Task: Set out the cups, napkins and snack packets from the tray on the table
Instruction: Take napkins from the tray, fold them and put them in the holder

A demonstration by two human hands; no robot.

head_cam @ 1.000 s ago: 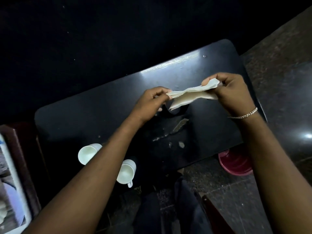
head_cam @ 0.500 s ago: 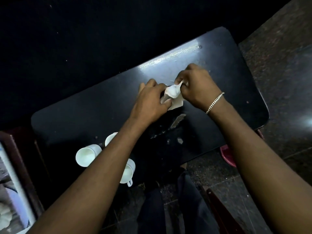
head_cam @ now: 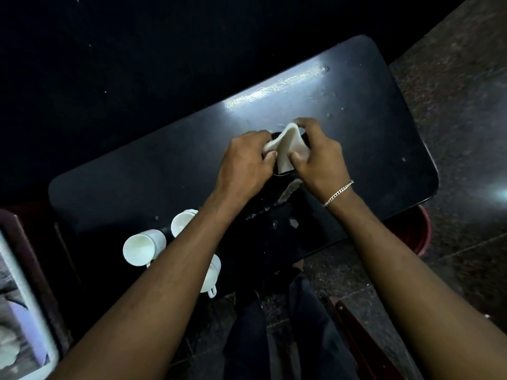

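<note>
Head view: a person leans over a dark table (head_cam: 370,111), both bare forearms reaching in from 6 o'clock toward its middle.
Left hand: the left hand (head_cam: 241,165) is closed, thumb and fingers pinching the left edge of a white napkin (head_cam: 286,149) near the centre of the table.
Right hand: the right hand (head_cam: 318,157) is closed on the same napkin, fingertips on its top corner at 12 o'clock and the thumb pressing its lower right part; a chain bracelet (head_cam: 338,193) circles the wrist.
Napkin: held folded and bent between the two hands, its lower end hanging over a dark round object (head_cam: 282,172) on the table that is too dim to identify.
Cups: three white cups stand at 8 o'clock from the hands, near the table's front edge; one cup (head_cam: 142,246) sits clear to the left of the left forearm, a second cup (head_cam: 182,222) shows just beyond the forearm, and a third cup (head_cam: 210,275) with a small handle peeks out beneath it.
Table surface: pale scuffs (head_cam: 289,189) mark the top just at 6 o'clock from the napkin.
Surroundings: a red bucket (head_cam: 414,231) sits on the floor under the table's right end at 4 o'clock; a white-edged object (head_cam: 30,305) shows at the frame's 8 o'clock edge.
</note>
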